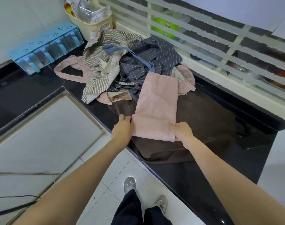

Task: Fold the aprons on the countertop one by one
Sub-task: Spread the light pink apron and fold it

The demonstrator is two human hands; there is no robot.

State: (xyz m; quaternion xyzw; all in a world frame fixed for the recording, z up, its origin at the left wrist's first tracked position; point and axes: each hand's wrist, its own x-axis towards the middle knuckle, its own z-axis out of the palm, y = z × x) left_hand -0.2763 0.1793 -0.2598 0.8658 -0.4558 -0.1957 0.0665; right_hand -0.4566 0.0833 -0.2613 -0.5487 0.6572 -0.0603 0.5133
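A pink apron (156, 104), folded into a long narrow strip, lies on a brown cloth (203, 120) spread over the black countertop (245, 161). My left hand (123, 127) pinches the strip's near left corner. My right hand (181, 132) grips its near right corner. Behind the strip a heap of unfolded aprons is piled: a beige striped one (99, 62), a dark grey pinstriped one (148, 59) with a blue strap, and a pink dotted one (70, 69) whose loop lies flat to the left.
A blue spice rack (44, 46) stands against the wall at the back left, with a cream basket (91, 21) of packets beside it. A barred window (203, 38) runs along the counter's far edge. The counter's near edge drops to a white tiled floor (115, 172).
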